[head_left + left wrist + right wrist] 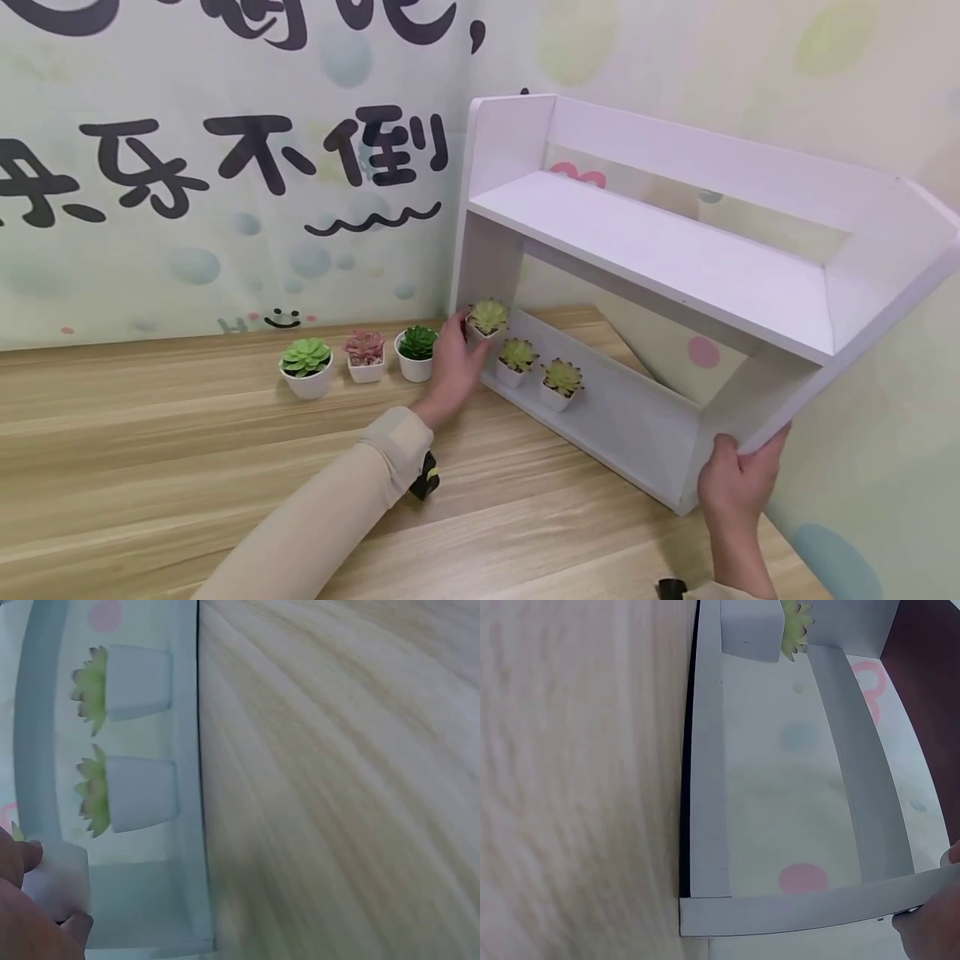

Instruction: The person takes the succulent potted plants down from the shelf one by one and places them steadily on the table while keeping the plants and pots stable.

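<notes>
A white two-tier shelf [637,417] stands on the wooden table. My left hand [453,367] pinches a small white pot with a pale green succulent [487,317] at the left end of the lower tier; in the left wrist view the fingers hold the pot [58,881] by its sides. Two similar potted succulents, one [516,360] and another [559,383], stand to its right on the lower board. My right hand [738,492] grips the shelf's right side panel near the bottom, and in the right wrist view its fingertips [930,922] show at the panel's edge.
Left of the shelf stand a bright green potted plant [306,367], a reddish one [365,356] and a dark green one [416,352]. A patterned wall cloth [225,200] rises behind the table [187,467]. The shelf's upper tier [652,250] holds nothing.
</notes>
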Tool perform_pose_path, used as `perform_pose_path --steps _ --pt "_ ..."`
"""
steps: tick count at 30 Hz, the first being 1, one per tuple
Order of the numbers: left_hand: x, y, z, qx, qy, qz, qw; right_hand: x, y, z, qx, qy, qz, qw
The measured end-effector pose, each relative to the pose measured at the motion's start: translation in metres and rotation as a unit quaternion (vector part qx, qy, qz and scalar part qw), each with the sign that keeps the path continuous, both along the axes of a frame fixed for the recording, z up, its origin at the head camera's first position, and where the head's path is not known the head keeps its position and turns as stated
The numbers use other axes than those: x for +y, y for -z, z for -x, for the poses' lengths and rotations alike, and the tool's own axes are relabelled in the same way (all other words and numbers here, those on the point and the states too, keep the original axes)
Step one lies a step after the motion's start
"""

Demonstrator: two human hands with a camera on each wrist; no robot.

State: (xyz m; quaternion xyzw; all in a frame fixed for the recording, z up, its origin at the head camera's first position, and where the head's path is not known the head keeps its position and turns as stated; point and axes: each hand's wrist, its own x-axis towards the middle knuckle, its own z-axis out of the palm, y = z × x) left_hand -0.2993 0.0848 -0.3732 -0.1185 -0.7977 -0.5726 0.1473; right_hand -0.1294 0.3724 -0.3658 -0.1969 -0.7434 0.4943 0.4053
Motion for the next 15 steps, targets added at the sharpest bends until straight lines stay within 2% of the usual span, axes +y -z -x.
perform_pose_path --steps 7,15 --pt "-0.02 -0.014 -0.013 -0.015 0.025 -0.003 0.9996 0.001 0.001 0.0 0.005 0.011 0.007 0.9999" --pt "-0.049 -0.013 -0.028 -0.037 0.047 -0.02 0.998 0.0 0.004 0.001 0.007 0.008 0.012 0.9999"
